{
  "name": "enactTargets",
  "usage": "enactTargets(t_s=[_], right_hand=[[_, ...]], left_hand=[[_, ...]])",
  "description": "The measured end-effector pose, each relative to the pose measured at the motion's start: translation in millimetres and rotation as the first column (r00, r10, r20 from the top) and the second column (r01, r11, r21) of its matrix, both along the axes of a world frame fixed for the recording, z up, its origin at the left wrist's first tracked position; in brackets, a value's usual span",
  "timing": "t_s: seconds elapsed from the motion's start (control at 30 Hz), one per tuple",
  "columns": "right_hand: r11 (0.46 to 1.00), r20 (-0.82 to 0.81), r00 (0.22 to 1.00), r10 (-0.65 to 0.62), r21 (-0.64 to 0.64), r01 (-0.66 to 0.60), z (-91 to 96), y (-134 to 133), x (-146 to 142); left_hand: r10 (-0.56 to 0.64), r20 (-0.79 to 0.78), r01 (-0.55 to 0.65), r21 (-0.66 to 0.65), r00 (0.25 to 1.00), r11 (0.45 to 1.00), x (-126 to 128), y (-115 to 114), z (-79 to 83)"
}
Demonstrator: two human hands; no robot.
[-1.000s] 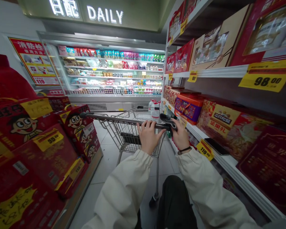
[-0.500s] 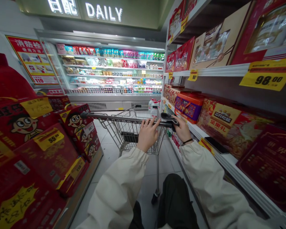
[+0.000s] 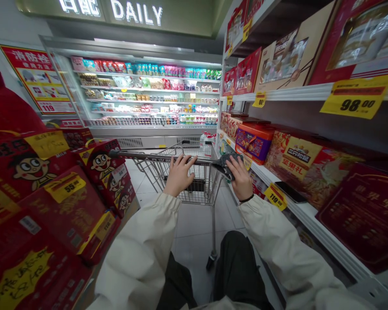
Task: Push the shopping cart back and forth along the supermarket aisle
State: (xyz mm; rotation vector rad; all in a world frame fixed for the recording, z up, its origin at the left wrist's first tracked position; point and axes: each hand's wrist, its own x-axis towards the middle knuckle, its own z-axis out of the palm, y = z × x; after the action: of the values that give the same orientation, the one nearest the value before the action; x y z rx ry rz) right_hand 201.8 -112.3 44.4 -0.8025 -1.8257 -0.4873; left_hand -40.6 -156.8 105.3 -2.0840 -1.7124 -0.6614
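A metal shopping cart point(image 3: 194, 196) stands in front of me, its dark handle bar point(image 3: 142, 156) running across the middle. My left hand point(image 3: 180, 175) rests on the bar with fingers spread and thumb held apart, not wrapped round it. At the bar's right end, a dark grey cloth point(image 3: 225, 162) drapes over the handle. My right hand point(image 3: 241, 180) presses its fingers on the cloth, holding it against the bar. Those fingers hide part of the cloth and the handle's end.
Shelves of boxed gifts stand close on my right, with a dark phone point(image 3: 290, 192) lying on the shelf edge. Red cartons point(image 3: 105, 168) are stacked on my left. A lit refrigerated case point(image 3: 151, 97) lines the far wall, beyond the cart.
My left hand has slid left along the bar, away from the right hand. The right hand has moved from the bar's end to on top of the cloth, which is now spread wider.
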Motion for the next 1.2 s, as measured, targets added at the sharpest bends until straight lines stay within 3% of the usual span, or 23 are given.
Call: enactTargets(t_s=[0.1, 0.27, 0.37, 0.5, 0.6, 0.77, 0.9, 1.03, 1.13, 1.2], right_hand=[[0.996, -0.024, 0.996, -0.091, 0.023, 0.091, 1.0, -1, -19], [0.995, 0.059, 0.994, -0.097, -0.013, 0.098, 5.7, 2, -37], [0.995, 0.072, 0.993, -0.098, -0.011, 0.099, 1.6, 10, -24], [0.999, 0.096, 0.994, -0.041, 0.006, 0.041, -6.5, 20, 2], [0.997, 0.066, 0.995, -0.077, -0.008, 0.077, -8.4, 26, 8], [0.975, -0.036, 0.975, -0.221, -0.042, 0.219, -8.7, 32, -28], [0.991, 0.050, 0.991, -0.126, -0.030, 0.128, -8.3, 38, -54], [0.993, 0.047, 0.993, -0.108, -0.034, 0.109, -9.7, 51, -19], [0.988, -0.061, 0.986, -0.153, -0.025, 0.151, -13.0, 63, 20], [0.985, -0.126, 0.977, -0.172, -0.030, 0.169, -15.0, 67, 31]], left_hand=[[-0.006, -0.023, 0.005, -0.011, 1.000, 1.000, 2, 1, 0.3], [-0.026, 0.005, 0.026, 0.003, 1.000, 1.000, 4, 4, -0.5], [-0.038, 0.030, 0.038, 0.010, 0.999, 0.999, -3, 4, -0.9], [0.040, 0.033, -0.042, 0.084, 0.999, 0.996, -8, 2, -4.5], [0.045, 0.030, -0.048, 0.093, 0.999, 0.994, -1, 5, -7.2], [0.012, 0.032, -0.015, 0.097, 0.999, 0.995, 22, 17, -8.3], [0.003, 0.066, -0.012, 0.137, 0.998, 0.990, 40, 24, -10.6], [-0.033, 0.128, 0.018, 0.122, 0.991, 0.992, 51, 25, -13.7], [-0.061, 0.139, 0.044, 0.118, 0.988, 0.992, 58, 24, -16.5], [-0.068, 0.139, 0.051, 0.125, 0.988, 0.991, 64, 24, -18.7]])
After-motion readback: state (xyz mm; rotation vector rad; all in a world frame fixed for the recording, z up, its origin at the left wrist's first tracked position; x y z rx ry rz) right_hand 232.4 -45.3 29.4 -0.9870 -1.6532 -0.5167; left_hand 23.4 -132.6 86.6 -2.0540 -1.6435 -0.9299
